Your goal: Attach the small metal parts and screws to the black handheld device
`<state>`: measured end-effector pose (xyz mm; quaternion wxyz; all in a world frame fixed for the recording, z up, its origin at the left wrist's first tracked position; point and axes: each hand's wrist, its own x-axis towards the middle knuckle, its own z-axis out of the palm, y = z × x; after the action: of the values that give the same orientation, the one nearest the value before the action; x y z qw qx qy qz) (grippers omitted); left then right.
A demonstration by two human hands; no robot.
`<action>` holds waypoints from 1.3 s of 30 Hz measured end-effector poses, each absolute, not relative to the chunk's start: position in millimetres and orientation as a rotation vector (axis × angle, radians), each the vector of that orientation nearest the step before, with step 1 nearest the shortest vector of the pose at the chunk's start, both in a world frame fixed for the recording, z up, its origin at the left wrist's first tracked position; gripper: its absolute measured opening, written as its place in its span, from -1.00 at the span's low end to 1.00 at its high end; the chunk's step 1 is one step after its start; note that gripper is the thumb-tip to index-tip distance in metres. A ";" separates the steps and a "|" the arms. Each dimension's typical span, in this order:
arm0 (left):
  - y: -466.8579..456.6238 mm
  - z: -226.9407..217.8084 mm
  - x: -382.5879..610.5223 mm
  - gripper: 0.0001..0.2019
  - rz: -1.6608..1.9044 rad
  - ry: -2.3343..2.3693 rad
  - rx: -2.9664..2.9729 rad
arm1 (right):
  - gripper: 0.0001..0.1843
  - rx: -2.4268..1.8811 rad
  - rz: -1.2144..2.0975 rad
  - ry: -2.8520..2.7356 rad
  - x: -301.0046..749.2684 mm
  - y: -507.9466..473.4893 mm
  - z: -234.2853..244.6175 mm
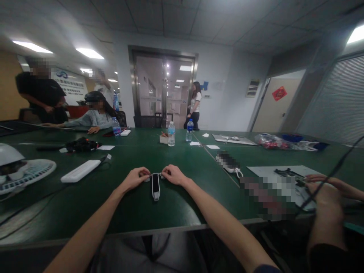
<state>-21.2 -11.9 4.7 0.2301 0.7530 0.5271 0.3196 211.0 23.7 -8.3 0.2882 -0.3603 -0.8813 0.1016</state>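
Observation:
A small black and silver device [155, 186] lies on the green table [176, 204] straight in front of me, its long side pointing toward me. My left hand [135, 178] pinches its far end from the left. My right hand [173, 175] pinches the same end from the right. Both hands have their fingers curled closed around that end, and both forearms rest on the table.
A white power strip [81, 171] and a white fan [22, 170] lie at the left. Water bottles [171, 134] stand mid-table. A co-worker's hands [324, 189] work at the right near papers and a cable. Other people sit and stand at the far left and by the door.

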 end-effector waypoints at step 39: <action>-28.0 22.1 0.5 -0.54 1.172 1.418 2.483 | -0.70 -0.878 0.068 -2.266 181.0 5.1 19.8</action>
<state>0.5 -28.0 22.1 0.0256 0.8033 0.4586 0.3792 181.0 5.1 19.8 0.3480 -0.3385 -0.8738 0.0264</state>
